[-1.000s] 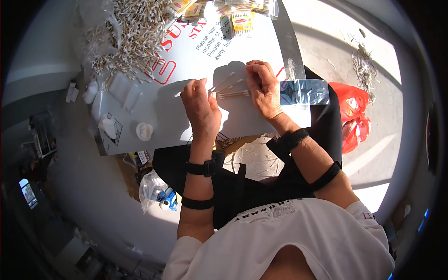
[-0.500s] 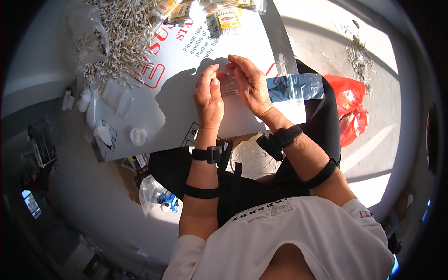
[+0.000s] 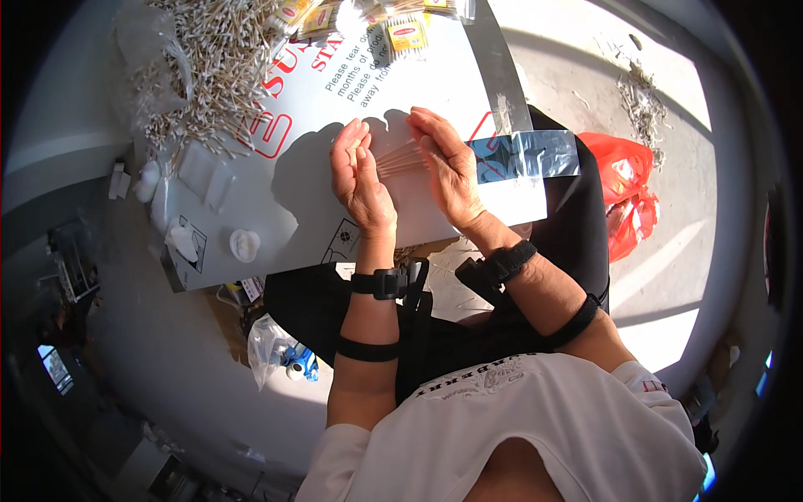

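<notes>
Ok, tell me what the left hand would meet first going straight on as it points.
Probably a yellow-labelled swab packet across the white board; the left hand might pass above it, since depth is unclear.

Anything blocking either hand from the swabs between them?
Nothing visible. The swabs bridge the gap from left hand to right hand. The swab pile lies off to the upper left, the packs beyond both hands.
</notes>
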Demonstrator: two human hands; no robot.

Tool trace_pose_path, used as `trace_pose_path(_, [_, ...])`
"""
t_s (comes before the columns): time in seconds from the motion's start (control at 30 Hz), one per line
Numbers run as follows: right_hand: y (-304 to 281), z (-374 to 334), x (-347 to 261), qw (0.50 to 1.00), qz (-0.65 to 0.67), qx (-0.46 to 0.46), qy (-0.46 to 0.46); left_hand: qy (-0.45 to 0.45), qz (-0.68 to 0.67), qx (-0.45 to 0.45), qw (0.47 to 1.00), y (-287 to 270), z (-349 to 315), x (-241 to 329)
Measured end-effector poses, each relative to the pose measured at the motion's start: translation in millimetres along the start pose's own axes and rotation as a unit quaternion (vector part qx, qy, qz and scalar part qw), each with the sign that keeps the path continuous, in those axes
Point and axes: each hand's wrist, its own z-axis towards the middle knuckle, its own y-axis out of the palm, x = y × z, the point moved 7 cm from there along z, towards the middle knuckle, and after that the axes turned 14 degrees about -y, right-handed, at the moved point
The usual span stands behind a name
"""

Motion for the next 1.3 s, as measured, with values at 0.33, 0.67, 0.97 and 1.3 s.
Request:
trace_pose_path(0.33, [0,-8,-1,0.999,0.002,-0.031,0.025,-0.016,0.0,-0.011,1.0,-2,-4,0])
trace_pose_path(0.67, [-2,-3,-17,0.994,-0.101,-0.03,-0.005,-0.036,-0.002,-0.009,0.999,-3,-5,-3])
trace_pose_path(0.97, [-2,-3,-27,0.926,-0.303,-0.146,-0.169,-0.025,-0.017,-0.008,1.0,-1,-4,-4])
trace_pose_path(1.3, [1,-1,-28,0.93,-0.303,-0.136,-0.158,-0.004,0.0,-0.02,1.0,-3,-3,-2])
